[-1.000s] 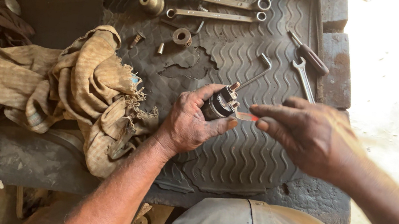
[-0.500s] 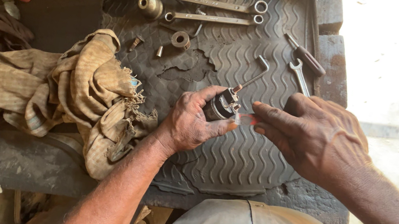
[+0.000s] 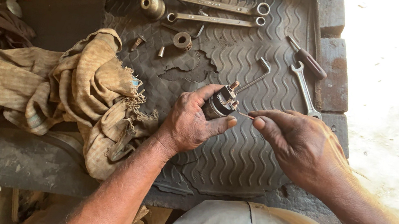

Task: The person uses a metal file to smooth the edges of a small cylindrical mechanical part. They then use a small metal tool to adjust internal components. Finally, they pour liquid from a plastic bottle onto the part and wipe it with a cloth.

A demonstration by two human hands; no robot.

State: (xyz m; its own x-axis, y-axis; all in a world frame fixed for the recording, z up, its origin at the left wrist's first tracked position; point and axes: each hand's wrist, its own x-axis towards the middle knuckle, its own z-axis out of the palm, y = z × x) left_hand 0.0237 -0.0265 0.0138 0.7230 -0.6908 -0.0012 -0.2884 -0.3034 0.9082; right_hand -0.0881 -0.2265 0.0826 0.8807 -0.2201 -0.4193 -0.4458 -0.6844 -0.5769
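Dark metal cylinder (image 3: 220, 103) gripped in left hand (image 3: 191, 121) over ribbed rubber mat (image 3: 235, 156)

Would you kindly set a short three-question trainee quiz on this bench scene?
1. True or false: the left hand grips a small cylindrical metal part.
2. The bent hex key lies on: A) the rag, B) the ribbed rubber mat, C) the floor.
3. What does the right hand pinch?

Key: 1 true; 2 B; 3 a thin wire or pin.
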